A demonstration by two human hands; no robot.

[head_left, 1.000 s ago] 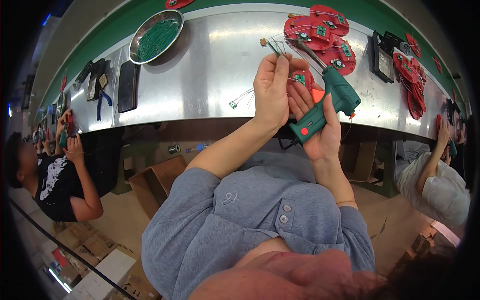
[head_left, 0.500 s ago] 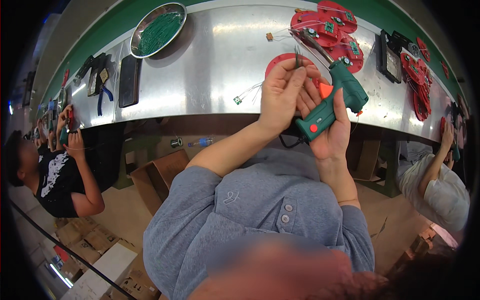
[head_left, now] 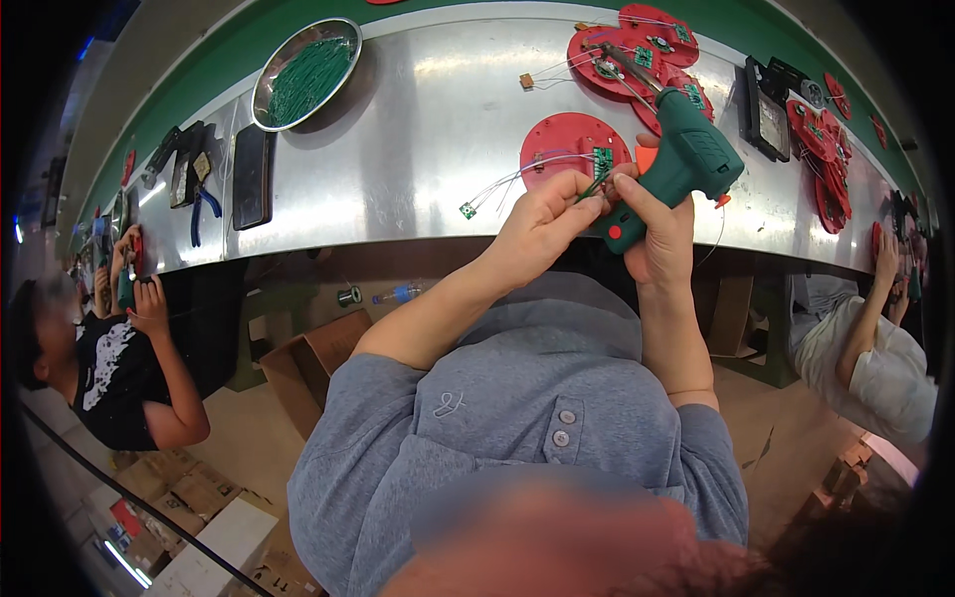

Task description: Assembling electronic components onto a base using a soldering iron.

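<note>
My right hand (head_left: 665, 231) is wrapped round a green soldering gun (head_left: 686, 149) with an orange trigger, its metal tip pointing up and away over red discs. Pinched in my left hand (head_left: 549, 221) are thin dark green wires (head_left: 597, 189). The right thumb and fingertips meet the left fingers at these wires, so their lower ends are hidden. Just beyond the hands lies a round red disc (head_left: 562, 139) with a small green circuit board (head_left: 603, 159). Thin wires run left from it to another tiny board (head_left: 468, 211).
More red discs with boards are heaped at the back (head_left: 637, 60) and right (head_left: 821, 159). A metal bowl (head_left: 351, 62) of green wires, a black phone (head_left: 253, 177) and pliers (head_left: 204, 199) are on the left. Co-workers sit at both sides; a cardboard box (head_left: 318, 353) stands below the bench.
My left hand has come down with the wires, uncovering the red disc. My right thumb has closed in toward the wires, and the soldering gun has shifted slightly.
</note>
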